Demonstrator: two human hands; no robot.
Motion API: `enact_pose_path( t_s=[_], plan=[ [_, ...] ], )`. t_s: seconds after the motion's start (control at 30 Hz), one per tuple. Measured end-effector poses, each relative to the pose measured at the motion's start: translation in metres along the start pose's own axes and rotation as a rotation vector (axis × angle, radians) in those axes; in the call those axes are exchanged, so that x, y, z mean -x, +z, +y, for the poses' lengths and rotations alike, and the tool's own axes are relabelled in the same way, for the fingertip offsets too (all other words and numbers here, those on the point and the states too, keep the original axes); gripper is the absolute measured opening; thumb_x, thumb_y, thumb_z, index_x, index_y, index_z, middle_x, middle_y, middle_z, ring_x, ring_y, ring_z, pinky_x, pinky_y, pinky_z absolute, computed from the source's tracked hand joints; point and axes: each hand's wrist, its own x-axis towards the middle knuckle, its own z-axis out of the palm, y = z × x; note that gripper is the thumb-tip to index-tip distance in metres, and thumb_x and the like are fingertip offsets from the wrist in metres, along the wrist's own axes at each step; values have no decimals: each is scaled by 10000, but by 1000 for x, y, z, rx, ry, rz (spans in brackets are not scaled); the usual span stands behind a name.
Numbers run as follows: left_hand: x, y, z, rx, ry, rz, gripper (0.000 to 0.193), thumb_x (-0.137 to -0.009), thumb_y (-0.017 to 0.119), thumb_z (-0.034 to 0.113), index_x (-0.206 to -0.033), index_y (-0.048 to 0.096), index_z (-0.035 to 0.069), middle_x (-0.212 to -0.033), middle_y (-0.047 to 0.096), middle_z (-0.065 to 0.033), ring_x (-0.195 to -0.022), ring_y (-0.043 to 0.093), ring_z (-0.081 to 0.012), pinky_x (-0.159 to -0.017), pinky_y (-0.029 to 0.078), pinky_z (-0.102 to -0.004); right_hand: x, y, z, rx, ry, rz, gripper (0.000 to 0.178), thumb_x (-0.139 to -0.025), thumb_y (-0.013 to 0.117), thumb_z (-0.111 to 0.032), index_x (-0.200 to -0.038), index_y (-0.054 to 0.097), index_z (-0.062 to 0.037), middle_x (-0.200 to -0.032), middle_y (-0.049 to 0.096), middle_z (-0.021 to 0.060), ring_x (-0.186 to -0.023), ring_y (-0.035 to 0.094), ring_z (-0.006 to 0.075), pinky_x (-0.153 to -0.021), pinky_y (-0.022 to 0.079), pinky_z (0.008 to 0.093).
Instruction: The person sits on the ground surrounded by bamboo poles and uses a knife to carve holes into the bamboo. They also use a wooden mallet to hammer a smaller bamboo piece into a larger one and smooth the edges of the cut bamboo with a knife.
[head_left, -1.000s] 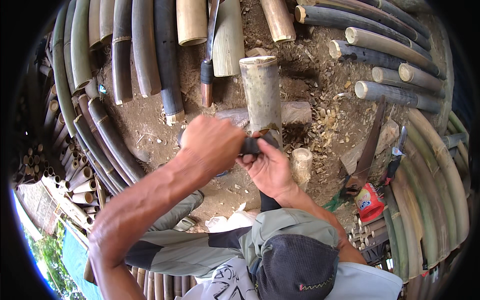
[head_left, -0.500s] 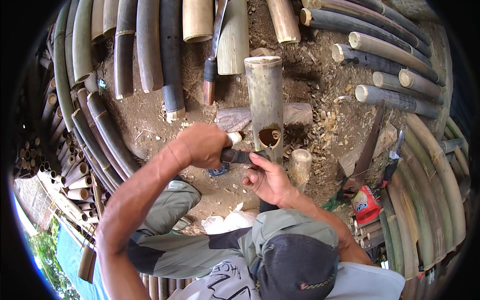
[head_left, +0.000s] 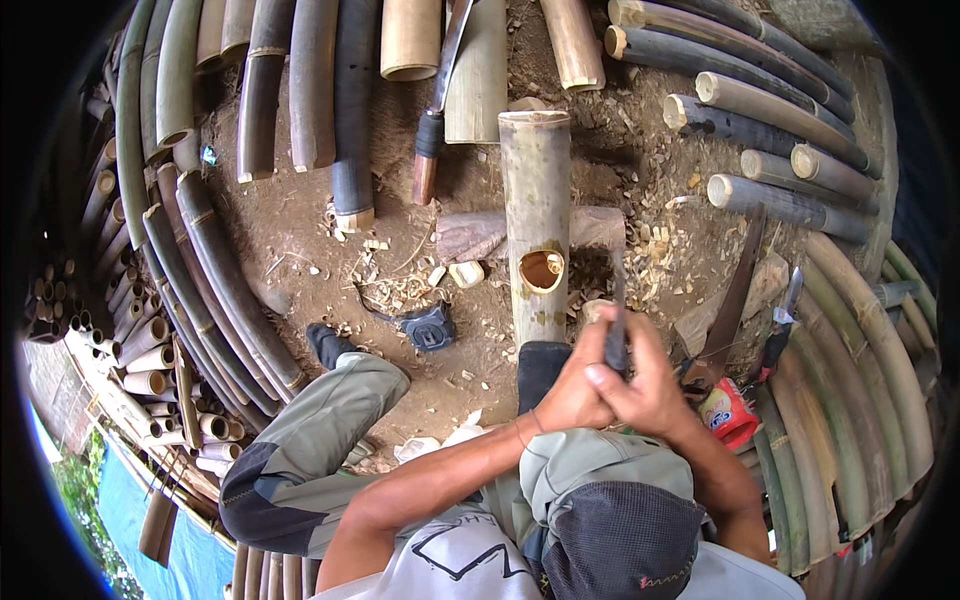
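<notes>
My left hand (head_left: 575, 395) and my right hand (head_left: 650, 385) are together just right of the bamboo tube, closed around a dark-handled blade, probably a knife (head_left: 617, 345). Its blade, smeared by motion, points away from me. How the fingers share the handle is partly hidden. The bamboo tube (head_left: 535, 200) lies lengthwise before me across a short log (head_left: 472, 236). An oval hole is cut in its upper side, pale at the rim. The tube's near end meets a dark shoe or pad (head_left: 541, 375).
A tape measure (head_left: 428, 327) and wood chips lie on the dirt floor. A long knife (head_left: 427, 160) rests by bamboo at the far side. Right are a saw (head_left: 730, 310), another knife (head_left: 785, 310) and a red packet (head_left: 730, 412). Bamboo poles (head_left: 220, 260) line both sides.
Both hands moved right, off the tube, carrying the blade. It turned from lying crosswise to pointing away from me. The hole and tape measure now show fully.
</notes>
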Motion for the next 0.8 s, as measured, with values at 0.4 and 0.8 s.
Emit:
enact_pose_path(
  t_s=[0.4,0.8],
  plan=[
    [-47,5,-1,1326,-638,209,359,-1041,430,457,-913,557,147,-644,423,7,-674,465,-168,-713,431,-349,-109,-49,10,751,-161,-984,335,-755,752,-251,-1000,678,-35,-853,734,136,-749,731,302,-637,577,405],
    [-45,-73,13,-191,-887,57,439,-926,508,226,-640,624,-86,-550,609,-158,-486,613,-241,-501,499,-371,-1,74,27,-289,570,-137,280,-825,700,-162,-1068,626,-44,-825,703,190,-771,707,388,-671,553,422]
  ],
)
